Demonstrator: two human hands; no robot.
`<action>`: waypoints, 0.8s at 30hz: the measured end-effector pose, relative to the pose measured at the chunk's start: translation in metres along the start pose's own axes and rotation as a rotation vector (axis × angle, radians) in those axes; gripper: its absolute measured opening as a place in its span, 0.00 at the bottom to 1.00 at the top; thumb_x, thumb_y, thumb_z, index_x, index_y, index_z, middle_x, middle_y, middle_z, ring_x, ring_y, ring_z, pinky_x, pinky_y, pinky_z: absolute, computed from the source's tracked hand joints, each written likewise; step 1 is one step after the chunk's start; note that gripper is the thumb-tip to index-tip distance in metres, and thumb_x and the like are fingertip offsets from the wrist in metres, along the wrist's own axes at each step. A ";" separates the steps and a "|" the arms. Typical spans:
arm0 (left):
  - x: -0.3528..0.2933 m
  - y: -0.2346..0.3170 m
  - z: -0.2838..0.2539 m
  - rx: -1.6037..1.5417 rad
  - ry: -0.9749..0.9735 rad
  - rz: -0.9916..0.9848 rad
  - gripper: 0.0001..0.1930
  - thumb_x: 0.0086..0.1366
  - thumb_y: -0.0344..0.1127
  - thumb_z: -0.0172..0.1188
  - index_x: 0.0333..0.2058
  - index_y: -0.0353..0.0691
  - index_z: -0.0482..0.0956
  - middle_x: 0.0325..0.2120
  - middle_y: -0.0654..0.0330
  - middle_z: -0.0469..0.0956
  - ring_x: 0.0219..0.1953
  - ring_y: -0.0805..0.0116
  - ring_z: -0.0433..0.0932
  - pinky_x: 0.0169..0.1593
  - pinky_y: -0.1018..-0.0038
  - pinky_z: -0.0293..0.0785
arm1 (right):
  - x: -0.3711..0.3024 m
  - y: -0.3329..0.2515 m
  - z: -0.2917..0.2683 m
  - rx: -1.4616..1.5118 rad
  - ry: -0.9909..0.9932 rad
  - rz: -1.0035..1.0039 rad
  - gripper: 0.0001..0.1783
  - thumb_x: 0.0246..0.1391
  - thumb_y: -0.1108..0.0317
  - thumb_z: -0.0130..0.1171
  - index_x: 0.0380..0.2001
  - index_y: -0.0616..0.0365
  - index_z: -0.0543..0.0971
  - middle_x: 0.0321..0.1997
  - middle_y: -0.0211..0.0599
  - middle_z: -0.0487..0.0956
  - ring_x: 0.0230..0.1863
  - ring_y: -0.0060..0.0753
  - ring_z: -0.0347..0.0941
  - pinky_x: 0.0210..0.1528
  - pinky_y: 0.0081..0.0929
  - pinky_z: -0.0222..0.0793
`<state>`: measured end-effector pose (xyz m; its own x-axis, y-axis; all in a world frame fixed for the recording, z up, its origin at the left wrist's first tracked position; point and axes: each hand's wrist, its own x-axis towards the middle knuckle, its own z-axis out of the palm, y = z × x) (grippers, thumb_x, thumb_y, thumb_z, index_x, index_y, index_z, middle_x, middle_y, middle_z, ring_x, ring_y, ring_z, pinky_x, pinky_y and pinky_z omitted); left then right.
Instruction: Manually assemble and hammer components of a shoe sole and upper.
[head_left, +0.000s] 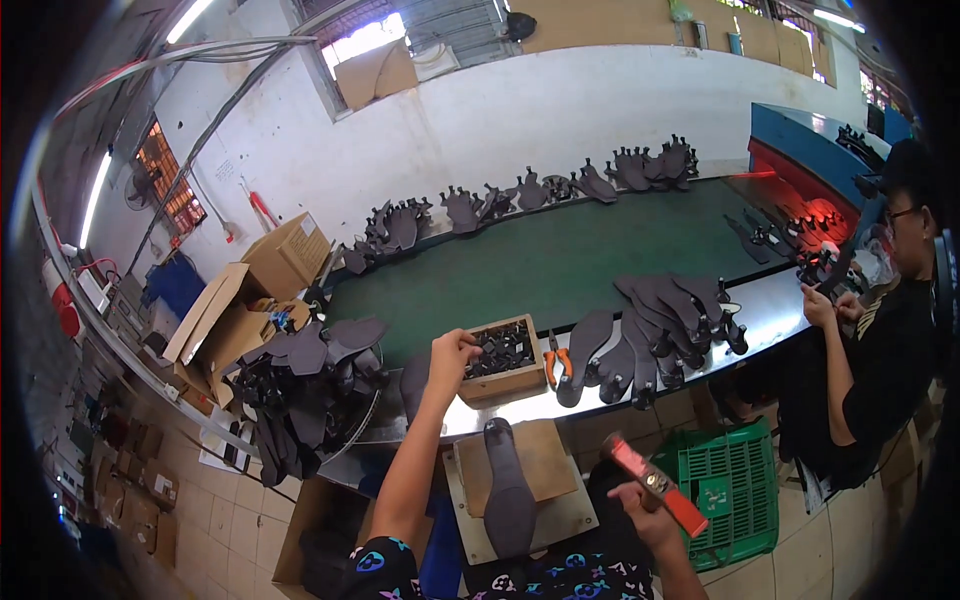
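My left hand is at the left side of a wooden box of small black parts. Its fingers are curled together, and anything between them is too small to make out. In front of me a dark shoe sole lies lengthwise on a brown sheet over a pale metal plate. To the right of the plate, my right hand is closed around a hammer with a long red head and a metal centre; its handle is mostly hidden in my fist.
Orange-handled pliers lie beside the box, with several dark soles further right. More soles are heaped at left near open cartons. Behind runs a green conveyor belt. A green crate and a co-worker are at right.
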<state>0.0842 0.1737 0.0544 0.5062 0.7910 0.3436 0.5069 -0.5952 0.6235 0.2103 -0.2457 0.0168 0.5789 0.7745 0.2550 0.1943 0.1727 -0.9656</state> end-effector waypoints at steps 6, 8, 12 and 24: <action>-0.099 0.113 -0.029 -0.927 -0.090 -0.160 0.10 0.64 0.27 0.65 0.42 0.28 0.82 0.34 0.55 0.85 0.33 0.68 0.85 0.37 0.76 0.80 | 0.046 -0.044 0.025 0.296 -0.020 0.037 0.13 0.64 0.64 0.59 0.48 0.59 0.81 0.31 0.30 0.82 0.21 0.10 0.65 0.24 0.12 0.60; -0.144 0.155 -0.056 -1.083 -0.150 -0.238 0.10 0.65 0.27 0.64 0.43 0.30 0.82 0.34 0.55 0.84 0.34 0.66 0.85 0.37 0.74 0.81 | 0.061 -0.069 0.043 0.402 -0.074 0.030 0.14 0.63 0.68 0.60 0.50 0.61 0.80 0.35 0.37 0.84 0.20 0.10 0.65 0.21 0.10 0.59; -0.193 0.181 -0.067 -1.194 -0.188 -0.157 0.09 0.63 0.23 0.64 0.43 0.30 0.83 0.34 0.55 0.82 0.34 0.68 0.83 0.35 0.76 0.79 | 0.074 -0.087 0.054 0.549 -0.290 0.129 0.15 0.60 0.70 0.64 0.48 0.64 0.80 0.36 0.34 0.84 0.20 0.10 0.65 0.19 0.12 0.57; -0.202 0.127 -0.045 -0.711 0.030 0.036 0.18 0.53 0.27 0.72 0.45 0.36 0.82 0.35 0.55 0.79 0.38 0.62 0.81 0.41 0.70 0.78 | 0.083 -0.070 0.073 0.408 -0.376 0.123 0.08 0.54 0.75 0.66 0.36 0.69 0.80 0.39 0.44 0.82 0.17 0.15 0.68 0.17 0.15 0.61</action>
<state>0.0151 -0.0551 0.0957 0.4897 0.7821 0.3854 -0.0928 -0.3928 0.9149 0.1870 -0.1488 0.1018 0.2416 0.9543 0.1758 -0.2216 0.2306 -0.9475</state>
